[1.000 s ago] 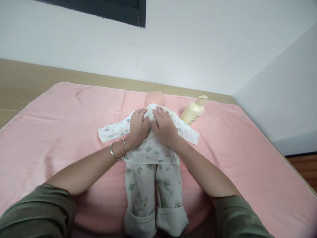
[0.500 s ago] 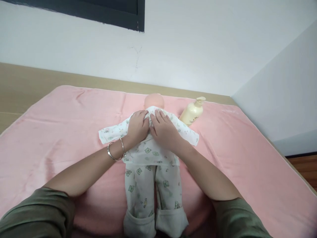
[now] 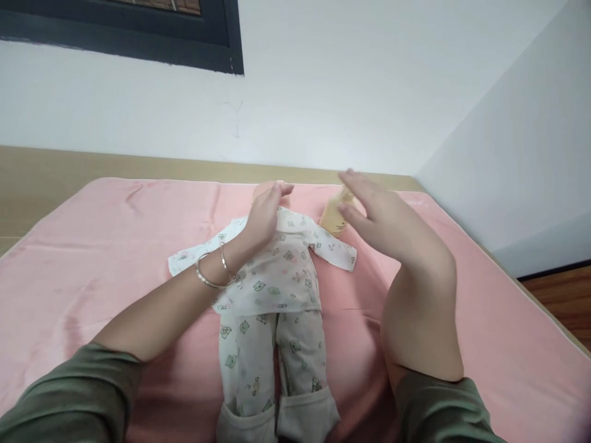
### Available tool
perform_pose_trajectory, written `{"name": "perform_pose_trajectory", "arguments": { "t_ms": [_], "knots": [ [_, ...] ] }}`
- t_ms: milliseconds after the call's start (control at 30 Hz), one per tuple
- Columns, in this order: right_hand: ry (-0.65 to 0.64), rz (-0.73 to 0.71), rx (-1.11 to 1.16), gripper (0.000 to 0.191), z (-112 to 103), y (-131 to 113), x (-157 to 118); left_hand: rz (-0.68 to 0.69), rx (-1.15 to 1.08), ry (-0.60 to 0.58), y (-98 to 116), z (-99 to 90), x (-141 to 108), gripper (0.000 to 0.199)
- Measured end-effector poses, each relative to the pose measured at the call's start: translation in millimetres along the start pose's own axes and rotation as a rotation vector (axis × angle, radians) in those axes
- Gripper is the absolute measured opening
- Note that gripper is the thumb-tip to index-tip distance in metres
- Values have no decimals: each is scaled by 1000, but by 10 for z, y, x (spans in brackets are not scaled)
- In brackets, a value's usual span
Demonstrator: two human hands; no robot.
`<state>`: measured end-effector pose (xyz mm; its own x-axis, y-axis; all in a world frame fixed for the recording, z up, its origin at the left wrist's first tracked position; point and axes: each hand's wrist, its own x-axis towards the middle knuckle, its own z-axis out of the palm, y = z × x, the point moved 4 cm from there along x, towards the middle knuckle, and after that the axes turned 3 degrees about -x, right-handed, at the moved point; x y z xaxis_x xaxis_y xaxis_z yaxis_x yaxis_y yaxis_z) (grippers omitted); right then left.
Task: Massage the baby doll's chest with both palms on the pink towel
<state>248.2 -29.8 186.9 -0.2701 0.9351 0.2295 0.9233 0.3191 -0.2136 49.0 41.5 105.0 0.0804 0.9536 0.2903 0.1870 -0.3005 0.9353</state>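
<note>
A doll [image 3: 290,271] in a white patterned top and trousers lies with its arms spread, its head [image 3: 265,186] at the far end and partly hidden by my left hand. My left hand [image 3: 265,215] is over the doll's upper body near the neck, turned on edge with its fingers extended and nothing in it. Raised to the right of the doll, my right hand [image 3: 381,212] has its thumb apart from the fingers and holds nothing. Behind its fingertips is a pale yellow pump bottle [image 3: 333,215], partly covered by them.
A pink blanket [image 3: 115,246] lies under the doll, on a light wooden surface [image 3: 37,166]. A white wall [image 3: 323,86] with a dark window frame [image 3: 194,49] rises behind. Brown flooring [image 3: 561,298] shows at the right.
My right hand has lifted off the doll's upper body and moved right, in front of the bottle. My left hand has tilted onto its edge. The view has shifted slightly.
</note>
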Motion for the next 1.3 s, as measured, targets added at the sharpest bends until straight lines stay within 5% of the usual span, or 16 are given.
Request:
{"name": "perform_pose_trajectory", "arguments": {
  "t_ms": [133,267,433,600,733,867,1067,1300],
  "knots": [
    [-23,168,-84,62,-57,316,-2,-130,-314,-229,185,508,255,81],
    [-21,185,-65,65,57,441,154,-302,-546,-293,231,804,468,89],
    [-73,165,-73,52,325,362,372,-437,-710,-347,282,955,536,89],
    [-39,159,-193,49,352,290,376,-401,-645,-354,268,977,547,82],
    [-49,256,-275,45,321,277,366,-450,-502,-342,265,782,279,78],
    [10,294,-353,43,383,203,424,-520,-457,-354,286,335,-245,71],
    [11,368,-446,49,431,65,542,-263,-377,-196,429,-276,-684,59],
    [-11,447,-463,59,484,-31,603,-271,-456,-277,601,-390,-814,70]
  ]
}}
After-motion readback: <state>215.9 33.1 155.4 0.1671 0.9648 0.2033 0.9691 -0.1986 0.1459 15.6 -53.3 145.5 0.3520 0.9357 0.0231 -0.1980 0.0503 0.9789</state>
